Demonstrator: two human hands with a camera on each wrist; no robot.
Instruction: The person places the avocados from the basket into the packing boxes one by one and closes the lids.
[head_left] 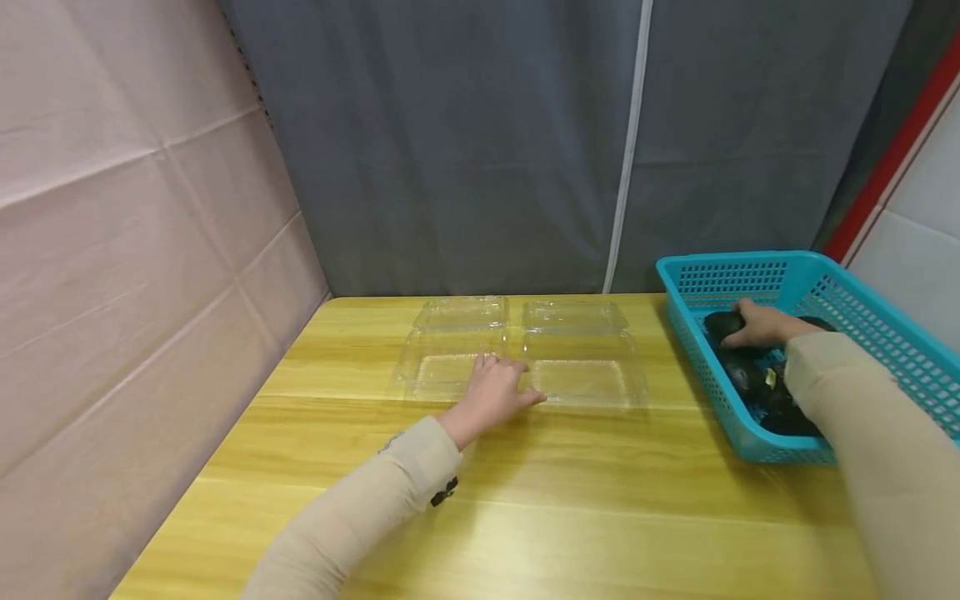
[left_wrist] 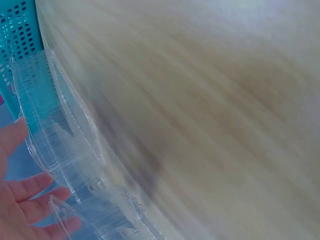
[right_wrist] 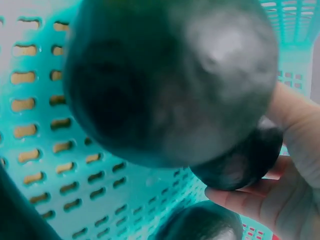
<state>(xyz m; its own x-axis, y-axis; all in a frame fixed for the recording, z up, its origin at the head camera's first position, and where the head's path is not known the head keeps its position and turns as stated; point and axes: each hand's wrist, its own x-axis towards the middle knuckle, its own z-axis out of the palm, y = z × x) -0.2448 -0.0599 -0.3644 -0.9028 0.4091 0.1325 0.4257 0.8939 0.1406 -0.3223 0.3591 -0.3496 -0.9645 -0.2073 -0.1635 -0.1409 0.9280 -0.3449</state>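
The big wooden tabletop [head_left: 600,517] has a blue basket [head_left: 780,452] on the right. Two clear boxes [head_left: 577,385] sit side by side, lids flopped back. The left hand [head_left: 492,390] is by them, fingers spread, holding nothing. The right hand [head_left: 761,323] is in the basket, gripping a dark fruit [head_left: 720,323] by the left wall. This looks like the picking-up step; next needs a snug lift. The fruit looks roundish; the hand hides part, so I can't tell its long axis or where it points.
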